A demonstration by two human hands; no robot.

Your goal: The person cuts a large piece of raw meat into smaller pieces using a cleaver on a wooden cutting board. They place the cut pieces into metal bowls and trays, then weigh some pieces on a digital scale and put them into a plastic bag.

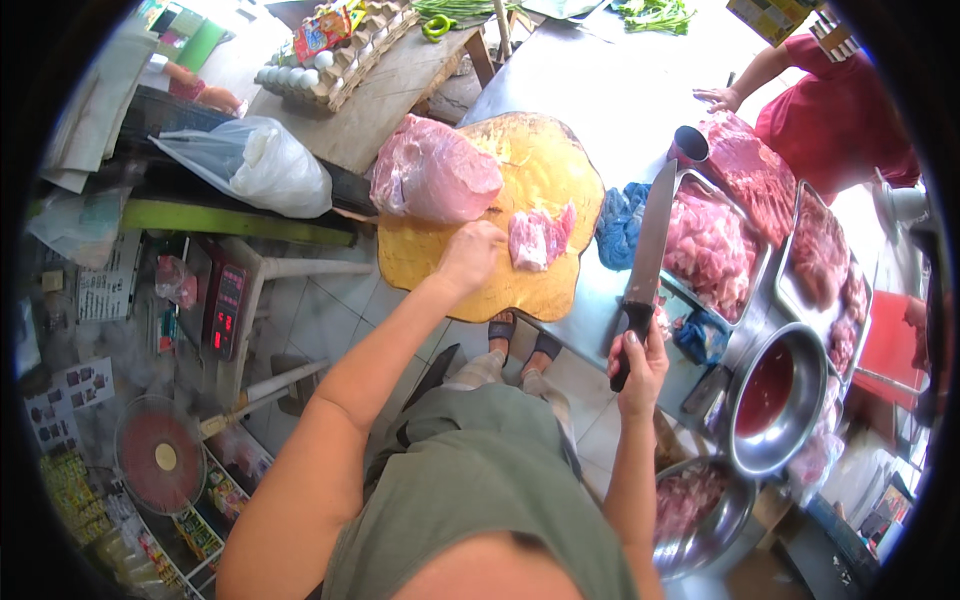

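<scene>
A round wooden chopping board (540, 300) carries a large pale-pink chunk of raw meat (430, 170) at its far left and a smaller cut of meat (540, 238) right of its middle. Over the board, just below the big chunk, is my left hand (468, 258), fingers curled in and closed. Whatever they may hold is hidden from above. My right hand (640, 368) grips the black handle of a large kitchen knife (652, 240), right of the board. Its broad blade points up and away, in front of a tray of cut meat (710, 250).
Blue plastic bags (622, 225) lie beside the board. To the right are a steel bowl (735, 400) with red liquid and another tray of meat (820, 260). A co-worker's hand (722, 98) rests on the table. A white bag (270, 165), egg trays (340, 60) and a scale (225, 310) are leftward.
</scene>
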